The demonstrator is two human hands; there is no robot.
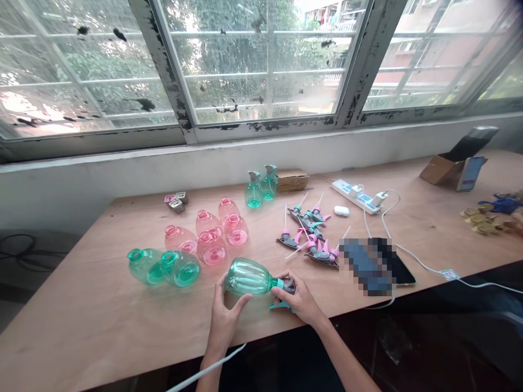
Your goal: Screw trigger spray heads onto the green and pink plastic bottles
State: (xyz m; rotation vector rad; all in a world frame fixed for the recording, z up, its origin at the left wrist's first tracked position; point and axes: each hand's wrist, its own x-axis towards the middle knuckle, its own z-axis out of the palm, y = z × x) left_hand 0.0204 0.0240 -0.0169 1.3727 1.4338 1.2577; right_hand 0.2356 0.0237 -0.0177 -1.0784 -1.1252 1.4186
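Bottle [247, 276] green, contents unclear; left grip [225, 311] clamped on its base; right grip [301, 298] on its sprayer [289, 286].

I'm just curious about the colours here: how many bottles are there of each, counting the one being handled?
Pink bottles: 5
Green bottles lying without spray heads: 2
Green bottles standing with spray heads: 2
Green bottle between left hand and right hand: 1
Total: 10

You were bare-handed and bare-armed.
Your left hand [229, 313] and right hand [300, 299] had slim fingers; your slender left forearm [214, 345] and right forearm [343, 354] were uncovered, and a smooth white cable [208, 371] crossed the left one.
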